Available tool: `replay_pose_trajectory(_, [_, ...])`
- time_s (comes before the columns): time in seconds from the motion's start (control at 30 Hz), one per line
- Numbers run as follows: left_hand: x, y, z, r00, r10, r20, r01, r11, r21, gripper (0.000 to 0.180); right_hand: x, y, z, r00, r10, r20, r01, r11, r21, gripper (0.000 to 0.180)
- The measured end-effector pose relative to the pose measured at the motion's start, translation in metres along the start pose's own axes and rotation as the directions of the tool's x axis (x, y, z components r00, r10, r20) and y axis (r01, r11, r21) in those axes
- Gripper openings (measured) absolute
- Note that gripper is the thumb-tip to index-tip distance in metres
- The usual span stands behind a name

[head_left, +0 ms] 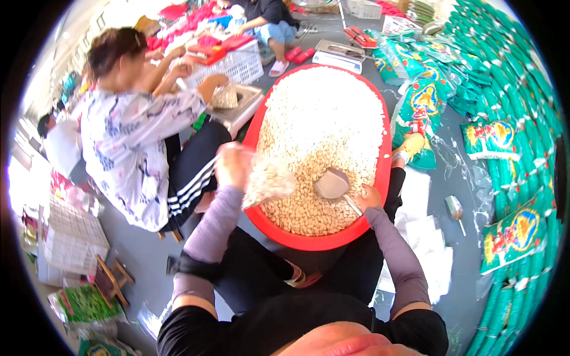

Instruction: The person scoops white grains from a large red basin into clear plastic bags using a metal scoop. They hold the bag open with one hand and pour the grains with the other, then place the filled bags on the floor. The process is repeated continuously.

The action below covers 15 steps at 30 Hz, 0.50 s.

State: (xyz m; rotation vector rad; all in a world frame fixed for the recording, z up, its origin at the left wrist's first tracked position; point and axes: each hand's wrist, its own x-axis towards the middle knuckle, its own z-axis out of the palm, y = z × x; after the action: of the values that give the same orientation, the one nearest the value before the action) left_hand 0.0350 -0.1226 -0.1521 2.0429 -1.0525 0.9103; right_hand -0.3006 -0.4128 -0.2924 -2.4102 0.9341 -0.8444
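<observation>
A large red tub (288,238) in front of me is heaped with small pale pieces (323,118), like beans or kernels; their exact kind I cannot tell. My left hand (232,168) grips a clear plastic bag (270,181), partly filled with the same pale pieces, over the tub's left rim. My right hand (369,197) is closed round the handle of a metal scoop (332,183). The scoop's blade rests on the pale pieces at the tub's near right part, where the heap dips. Whether the blade carries any pieces is not plain.
To the left a person (136,130) in a patterned shirt crouches beside a scale (244,104) with a filled bag on it. Green printed bags (423,104) and stacked green packs (504,184) lie right. Another scoop (455,209), white sheets (415,237) and white crates (71,234) are on the floor.
</observation>
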Motion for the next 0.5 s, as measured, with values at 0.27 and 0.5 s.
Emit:
replay_pose_trajectory(0.27, [0.042,-0.02,-0.196,0.788,-0.603,0.121,0.317,0.23,-0.92,0.016,-0.11,0.278,-0.065,0.733,0.631,-0.254,-0.521,0.761,0.387,0.034])
replay_pose_trajectory(0.5, [0.014,-0.069,-0.283,0.526,-0.838,-0.147,0.612,0.493,-0.619,0.024,-0.315,0.265,-0.001,0.858,0.498,0.124,-0.246,0.61,-0.753,0.065])
